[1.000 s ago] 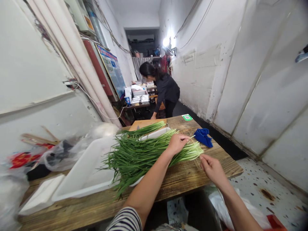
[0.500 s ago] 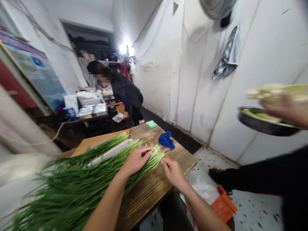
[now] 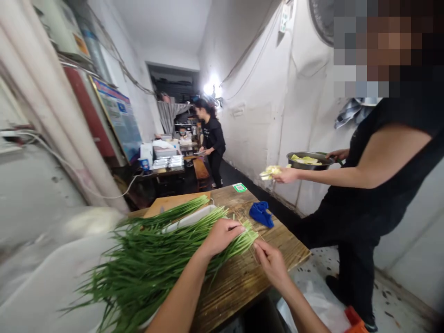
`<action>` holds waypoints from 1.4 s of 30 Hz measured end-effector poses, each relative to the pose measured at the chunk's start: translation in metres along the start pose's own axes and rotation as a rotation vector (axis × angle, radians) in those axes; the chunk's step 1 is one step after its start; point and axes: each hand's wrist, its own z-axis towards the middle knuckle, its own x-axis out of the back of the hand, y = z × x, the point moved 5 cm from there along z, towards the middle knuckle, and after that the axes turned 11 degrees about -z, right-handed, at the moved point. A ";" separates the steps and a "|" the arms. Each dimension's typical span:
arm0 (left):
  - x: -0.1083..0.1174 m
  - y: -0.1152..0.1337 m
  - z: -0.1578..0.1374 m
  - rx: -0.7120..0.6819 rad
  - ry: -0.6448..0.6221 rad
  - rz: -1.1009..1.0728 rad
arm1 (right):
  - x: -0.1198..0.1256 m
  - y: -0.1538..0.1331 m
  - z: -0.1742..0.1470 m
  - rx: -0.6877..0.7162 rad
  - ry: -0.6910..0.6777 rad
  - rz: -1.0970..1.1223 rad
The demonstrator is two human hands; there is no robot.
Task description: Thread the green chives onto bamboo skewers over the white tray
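A large bunch of long green garlic chives (image 3: 156, 259) lies across the wooden table, its pale cut ends pointing right. My left hand (image 3: 222, 238) rests over the stems close to these ends, thumb and fingers closed on them. At the very tips, my right hand (image 3: 272, 261) has its thumb and fingers pinched together; what is between them is too small to make out. Behind the bunch, a smaller bundle of chives (image 3: 173, 212) lies on a wooden board (image 3: 156, 203), with a white tray (image 3: 194, 217) in between.
A blue cloth (image 3: 261, 214) and a green-bordered code card (image 3: 239, 187) lie on the wooden table (image 3: 225, 300). At right stands a person holding a metal bowl (image 3: 310, 162) and pale leaves (image 3: 272, 172). Another person (image 3: 213, 138) is farther back. An orange crate (image 3: 357, 321) sits on the floor.
My view has turned left and lifted. The nearby person has come further into view, the hand with leaves now out in front of the bowl. The far person stands more upright. My hands stay at the chive ends.
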 end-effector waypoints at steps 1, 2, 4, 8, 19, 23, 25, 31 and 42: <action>0.000 0.000 0.000 -0.008 -0.008 -0.003 | 0.000 0.003 -0.001 -0.004 0.002 -0.001; -0.001 -0.001 0.000 -0.012 -0.013 -0.006 | 0.000 0.005 -0.002 -0.011 0.010 -0.001; -0.001 -0.002 -0.001 -0.008 -0.018 -0.015 | 0.001 0.011 -0.006 -0.028 0.032 -0.001; -0.005 -0.008 -0.002 0.008 -0.038 -0.060 | 0.003 0.016 -0.012 -0.027 0.057 -0.006; -0.008 -0.012 -0.005 0.087 -0.120 -0.122 | 0.000 0.022 -0.022 -0.001 0.080 0.015; -0.009 -0.009 -0.007 0.080 -0.149 -0.112 | -0.003 0.025 -0.027 -0.016 0.092 0.019; -0.009 -0.009 -0.007 0.082 -0.159 -0.102 | -0.004 0.026 -0.029 -0.019 0.098 0.024; -0.010 -0.009 -0.007 0.092 -0.198 -0.085 | -0.005 0.024 -0.030 -0.021 0.072 0.022; -0.005 -0.003 -0.007 0.101 -0.222 -0.092 | -0.005 0.012 -0.027 -0.040 0.068 0.056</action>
